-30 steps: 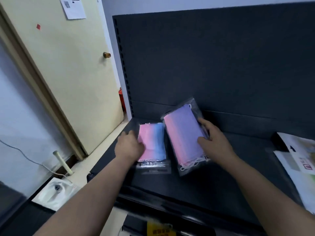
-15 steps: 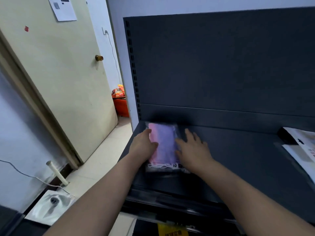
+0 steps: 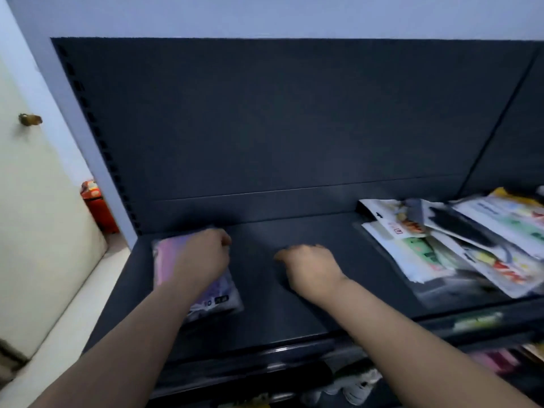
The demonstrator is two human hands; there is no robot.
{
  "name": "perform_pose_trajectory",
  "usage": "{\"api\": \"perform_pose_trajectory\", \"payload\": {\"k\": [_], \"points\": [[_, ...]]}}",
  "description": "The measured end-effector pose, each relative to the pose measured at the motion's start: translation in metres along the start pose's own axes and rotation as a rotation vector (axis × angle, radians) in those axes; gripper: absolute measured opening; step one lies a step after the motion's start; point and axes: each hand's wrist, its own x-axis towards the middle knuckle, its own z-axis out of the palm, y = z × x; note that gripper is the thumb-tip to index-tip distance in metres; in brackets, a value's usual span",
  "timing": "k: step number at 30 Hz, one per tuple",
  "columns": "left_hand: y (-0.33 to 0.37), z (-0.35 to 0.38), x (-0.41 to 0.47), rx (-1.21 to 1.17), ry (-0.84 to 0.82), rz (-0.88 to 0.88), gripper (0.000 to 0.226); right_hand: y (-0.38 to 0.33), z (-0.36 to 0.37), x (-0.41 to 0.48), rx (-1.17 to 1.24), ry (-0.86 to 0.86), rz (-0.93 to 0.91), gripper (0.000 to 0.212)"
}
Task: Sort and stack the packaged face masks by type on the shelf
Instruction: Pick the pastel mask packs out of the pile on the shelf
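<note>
A clear pack of pink-to-purple face masks [image 3: 164,257] lies flat at the left end of the dark shelf [image 3: 288,307], close to the back panel. My left hand [image 3: 203,257] rests on top of it, its bent fingers reaching the pack's far right corner. Anything under this pack is hidden. My right hand [image 3: 309,266] hovers over bare shelf to the right of the pack, loosely curled and holding nothing. A loose pile of mixed mask packs [image 3: 459,245] in white, green, black and yellow wrappers lies at the shelf's right end.
The dark back panel [image 3: 279,119] rises behind the shelf. A cream door [image 3: 32,187] with a brass knob stands at left, with a red container [image 3: 98,204] on the floor behind it. More packaged goods sit on the lower shelf [image 3: 494,360].
My right hand has come off the pink-purple pack and moved right over the bare shelf. My left hand has shifted onto the top of the pack. The view has swung right, showing the mixed pile.
</note>
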Motion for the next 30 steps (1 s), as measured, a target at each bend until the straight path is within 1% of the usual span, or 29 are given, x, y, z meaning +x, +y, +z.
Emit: {"api": "perform_pose_trajectory", "payload": {"k": [2,6,8,11,15,19,22,25,30], "points": [[0.037,0.012,0.001,-0.091,-0.039,0.067,0.026,0.041,-0.004,-0.027,0.014,0.005,0.098,0.038],[0.12,0.036,-0.002,-0.14,-0.101,0.181,0.022,0.115,-0.009,-0.08,0.009,0.069,0.292,0.036],[0.166,0.045,-0.004,-0.191,-0.119,0.209,0.025,0.152,-0.012,-0.104,0.017,0.1,0.371,0.033],[0.242,0.059,-0.013,-0.246,-0.138,0.278,0.028,0.216,-0.021,-0.146,-0.003,0.139,0.457,0.037],[0.334,0.079,-0.024,-0.303,-0.156,0.369,0.026,0.291,-0.03,-0.203,-0.018,0.151,0.551,0.036],[0.407,0.095,-0.033,-0.346,-0.135,0.378,0.026,0.348,-0.034,-0.25,-0.025,0.169,0.618,0.038],[0.447,0.105,-0.036,-0.325,-0.106,0.36,0.03,0.385,-0.037,-0.272,-0.054,0.179,0.63,0.036],[0.469,0.114,-0.035,-0.277,-0.131,0.337,0.027,0.406,-0.039,-0.279,-0.032,0.18,0.621,0.032],[0.495,0.129,-0.02,-0.216,-0.149,0.299,0.028,0.437,-0.035,-0.275,0.009,0.177,0.628,0.037]]}}
